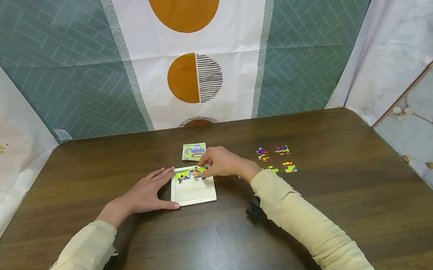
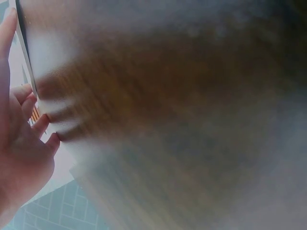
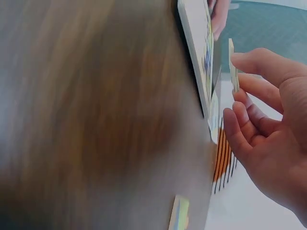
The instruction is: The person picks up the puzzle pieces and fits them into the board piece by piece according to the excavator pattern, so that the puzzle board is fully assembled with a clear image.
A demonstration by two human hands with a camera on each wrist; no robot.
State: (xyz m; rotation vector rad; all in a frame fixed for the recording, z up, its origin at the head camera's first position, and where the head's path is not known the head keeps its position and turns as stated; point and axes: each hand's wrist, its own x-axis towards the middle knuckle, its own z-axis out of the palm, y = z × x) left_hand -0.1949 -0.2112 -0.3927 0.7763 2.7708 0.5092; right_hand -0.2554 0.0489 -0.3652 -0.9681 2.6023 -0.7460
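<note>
Left hand (image 1: pixel 148 195) spread, touching tray (image 1: pixel 195 195) to its right. Right hand (image 1: pixel 224 161) pinches a piece (image 3: pixel 233 72) over the tray; card (image 1: pixel 193 151) just beyond that hand, loose pieces (image 1: pixel 289 167) off to its right.

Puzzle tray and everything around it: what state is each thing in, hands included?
Tray: partly filled, near part bare.
Placed pieces: lying in the tray's far part.
Held piece: lifted above the tray.
Loose pieces: lying right of the tray, some partly hidden.
Picture card: beyond the tray, picture side up.
Left hand: spread, at the tray's left edge.
Right hand: pinching the held piece.
</note>
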